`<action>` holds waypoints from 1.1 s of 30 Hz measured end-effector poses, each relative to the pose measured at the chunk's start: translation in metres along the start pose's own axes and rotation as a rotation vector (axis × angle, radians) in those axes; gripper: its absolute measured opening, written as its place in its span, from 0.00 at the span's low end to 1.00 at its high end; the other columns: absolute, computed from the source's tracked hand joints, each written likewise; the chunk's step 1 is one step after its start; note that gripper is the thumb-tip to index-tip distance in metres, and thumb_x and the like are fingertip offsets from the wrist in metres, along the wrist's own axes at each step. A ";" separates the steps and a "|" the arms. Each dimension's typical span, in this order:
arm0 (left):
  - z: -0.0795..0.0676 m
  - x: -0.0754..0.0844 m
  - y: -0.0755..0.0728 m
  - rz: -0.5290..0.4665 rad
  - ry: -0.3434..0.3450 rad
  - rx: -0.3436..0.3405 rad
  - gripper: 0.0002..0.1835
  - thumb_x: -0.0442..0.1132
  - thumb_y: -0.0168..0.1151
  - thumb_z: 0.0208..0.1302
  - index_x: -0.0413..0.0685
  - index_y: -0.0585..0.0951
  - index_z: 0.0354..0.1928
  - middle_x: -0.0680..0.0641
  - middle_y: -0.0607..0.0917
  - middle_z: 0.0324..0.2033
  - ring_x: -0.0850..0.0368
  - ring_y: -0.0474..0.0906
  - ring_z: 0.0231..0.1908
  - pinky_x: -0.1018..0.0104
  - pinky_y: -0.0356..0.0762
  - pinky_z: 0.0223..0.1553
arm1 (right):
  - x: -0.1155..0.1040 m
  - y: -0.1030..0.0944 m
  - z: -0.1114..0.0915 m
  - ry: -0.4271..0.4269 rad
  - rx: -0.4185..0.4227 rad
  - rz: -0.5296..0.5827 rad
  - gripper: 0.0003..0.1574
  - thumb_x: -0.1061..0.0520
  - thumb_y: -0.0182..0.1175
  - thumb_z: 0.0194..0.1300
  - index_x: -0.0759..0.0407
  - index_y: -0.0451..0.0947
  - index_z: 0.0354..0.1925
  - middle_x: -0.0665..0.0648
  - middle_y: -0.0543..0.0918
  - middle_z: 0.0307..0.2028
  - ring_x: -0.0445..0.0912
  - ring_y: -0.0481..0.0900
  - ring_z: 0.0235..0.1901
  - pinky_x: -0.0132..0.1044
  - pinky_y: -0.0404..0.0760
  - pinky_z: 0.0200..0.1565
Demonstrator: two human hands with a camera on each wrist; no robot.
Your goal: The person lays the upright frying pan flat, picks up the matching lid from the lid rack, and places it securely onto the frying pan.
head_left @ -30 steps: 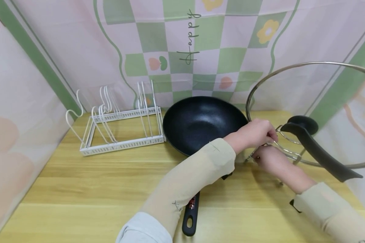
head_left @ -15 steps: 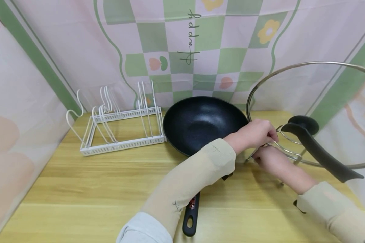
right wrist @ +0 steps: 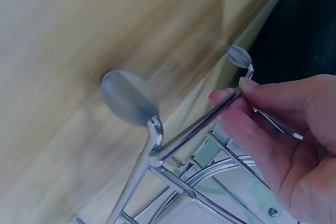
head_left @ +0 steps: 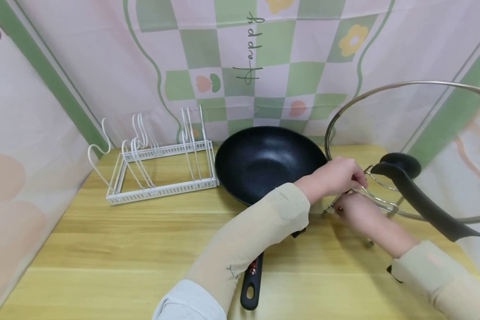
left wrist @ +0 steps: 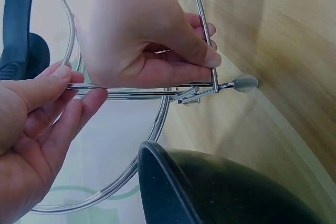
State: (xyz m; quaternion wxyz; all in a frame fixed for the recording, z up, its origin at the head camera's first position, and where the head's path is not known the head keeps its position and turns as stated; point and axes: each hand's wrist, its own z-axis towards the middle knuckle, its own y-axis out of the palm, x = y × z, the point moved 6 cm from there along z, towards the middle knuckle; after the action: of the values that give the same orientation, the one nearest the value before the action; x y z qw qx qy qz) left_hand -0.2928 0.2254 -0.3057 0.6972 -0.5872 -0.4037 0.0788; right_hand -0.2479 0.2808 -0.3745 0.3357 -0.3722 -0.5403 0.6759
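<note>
A chrome wire rack (right wrist: 194,198) with round foot pads (right wrist: 128,98) is at the right of the table. My left hand (head_left: 336,175) pinches one of its wires between thumb and fingers, as the left wrist view shows closely. Just below it in the head view, my right hand (head_left: 358,212) pinches a straight rod (right wrist: 199,124) of the same rack. A large glass lid with a metal rim (head_left: 416,83) and a black handle (head_left: 428,209) stands upright at the rack. The hands hide part of the rack in the head view.
A black wok (head_left: 270,160) lies left of my hands, its handle (head_left: 251,284) pointing toward me, partly behind my left sleeve. Further left stands a white dish rack (head_left: 162,191) with upright wires. Patterned cloth (head_left: 236,49) hangs behind the wooden table (head_left: 116,258).
Both hands keep their hold on the rack. The lid and its handle have shifted very slightly right in view, and the right sleeve has moved a little.
</note>
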 end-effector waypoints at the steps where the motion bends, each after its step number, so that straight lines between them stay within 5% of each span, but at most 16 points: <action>1: 0.000 0.000 0.000 0.002 0.004 0.002 0.10 0.40 0.61 0.75 0.61 0.91 0.48 0.65 0.87 0.45 0.74 0.77 0.51 0.86 0.68 0.45 | 0.000 0.000 -0.001 0.004 -0.005 -0.007 0.20 0.72 0.63 0.57 0.53 0.73 0.18 0.46 0.77 0.19 0.43 0.75 0.22 0.42 0.77 0.25; 6: -0.002 -0.002 0.000 -0.021 -0.010 0.020 0.09 0.43 0.63 0.74 0.61 0.91 0.47 0.65 0.87 0.44 0.74 0.78 0.51 0.86 0.68 0.47 | -0.001 0.001 -0.004 0.035 -0.024 -0.036 0.13 0.71 0.65 0.59 0.57 0.79 0.23 0.52 0.83 0.24 0.52 0.83 0.26 0.50 0.82 0.29; 28: -0.004 -0.005 0.003 -0.041 -0.082 0.027 0.09 0.46 0.63 0.74 0.61 0.90 0.48 0.65 0.88 0.40 0.75 0.79 0.44 0.85 0.69 0.44 | -0.007 -0.010 -0.014 0.002 0.045 -0.038 0.10 0.69 0.67 0.58 0.56 0.84 0.26 0.51 0.84 0.24 0.47 0.81 0.24 0.49 0.82 0.28; 33: -0.004 -0.007 0.006 -0.040 -0.103 0.021 0.09 0.48 0.63 0.74 0.63 0.90 0.49 0.67 0.88 0.41 0.75 0.79 0.46 0.84 0.69 0.46 | -0.014 -0.019 -0.016 0.025 0.055 -0.079 0.11 0.68 0.66 0.60 0.54 0.84 0.26 0.50 0.79 0.19 0.45 0.75 0.19 0.45 0.77 0.21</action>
State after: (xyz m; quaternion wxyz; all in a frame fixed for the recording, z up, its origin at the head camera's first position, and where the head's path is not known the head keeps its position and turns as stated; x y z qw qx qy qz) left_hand -0.2924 0.2205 -0.3141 0.6829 -0.5669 -0.4500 0.0993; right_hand -0.2259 0.2798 -0.3558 0.3790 -0.3496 -0.5317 0.6719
